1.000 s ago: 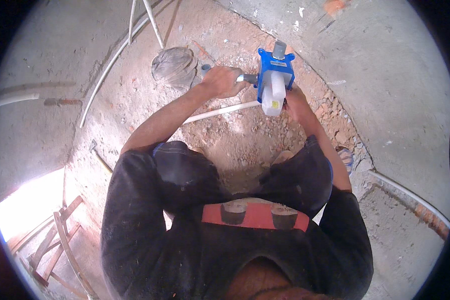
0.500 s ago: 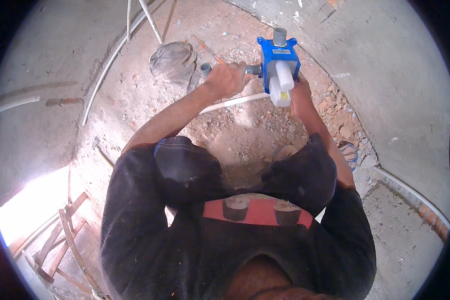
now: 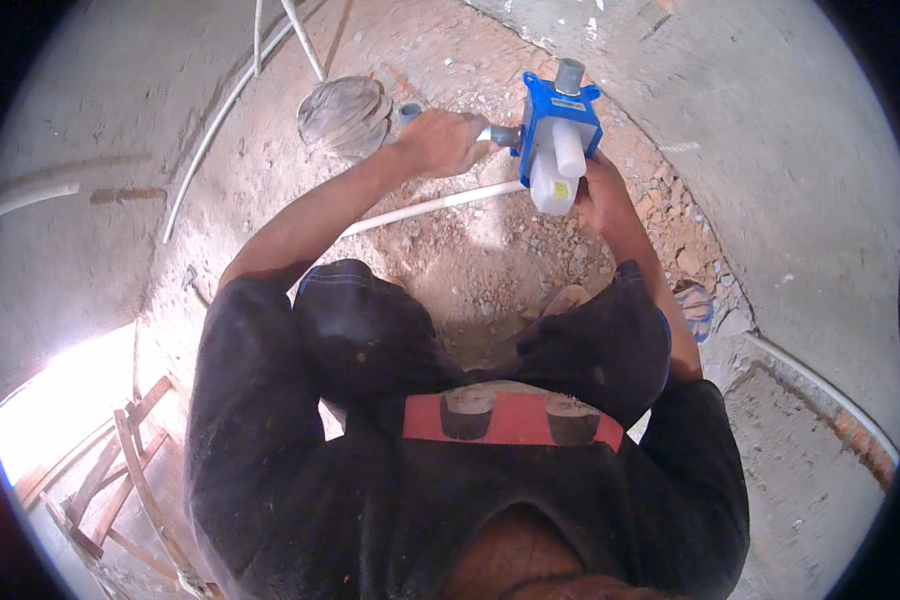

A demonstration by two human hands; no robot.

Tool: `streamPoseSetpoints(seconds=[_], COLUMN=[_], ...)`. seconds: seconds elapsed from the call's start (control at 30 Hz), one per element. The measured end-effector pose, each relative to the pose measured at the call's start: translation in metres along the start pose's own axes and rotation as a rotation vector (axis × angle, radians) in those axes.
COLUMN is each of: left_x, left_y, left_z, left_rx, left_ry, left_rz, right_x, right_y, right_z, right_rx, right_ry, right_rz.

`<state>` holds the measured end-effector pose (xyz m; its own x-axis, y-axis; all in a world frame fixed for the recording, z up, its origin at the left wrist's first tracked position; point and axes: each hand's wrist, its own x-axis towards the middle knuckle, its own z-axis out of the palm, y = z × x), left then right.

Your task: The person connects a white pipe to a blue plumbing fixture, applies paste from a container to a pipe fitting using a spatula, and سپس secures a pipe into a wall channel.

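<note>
Blue box (image 3: 564, 110) partly hides your right hand (image 3: 600, 192), which clasps it, while your left hand (image 3: 442, 143) grips a mostly covered white piece (image 3: 485, 134).

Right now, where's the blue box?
In the head view, the blue box is upper right of centre, held by the right hand, right of the left hand.

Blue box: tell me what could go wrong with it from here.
The blue box could slip from the right hand and crack on the rubble strewn over the floor.

If the left hand, close to the grey side stub, pushes off-line, the box might twist.

Grit might also get into the fittings, since loose debris lies all around.
</note>
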<state>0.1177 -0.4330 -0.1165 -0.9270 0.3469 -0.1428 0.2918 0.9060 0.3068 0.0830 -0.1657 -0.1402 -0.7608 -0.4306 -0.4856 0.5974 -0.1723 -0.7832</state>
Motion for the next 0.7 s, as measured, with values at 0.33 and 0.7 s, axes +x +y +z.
streamPoseSetpoints(seconds=[0.33, 0.7], left_x=[-0.005, -0.009], left_y=[0.02, 0.008], left_z=[0.021, 0.006], left_rx=[-0.041, -0.038], left_ry=[-0.026, 0.056], left_rz=[-0.161, -0.061], right_x=[0.017, 0.003], right_y=[0.013, 0.002], right_z=[-0.008, -0.001], right_rx=[-0.141, 0.069], right_ry=[0.129, 0.043], right_rz=[-0.082, -0.033])
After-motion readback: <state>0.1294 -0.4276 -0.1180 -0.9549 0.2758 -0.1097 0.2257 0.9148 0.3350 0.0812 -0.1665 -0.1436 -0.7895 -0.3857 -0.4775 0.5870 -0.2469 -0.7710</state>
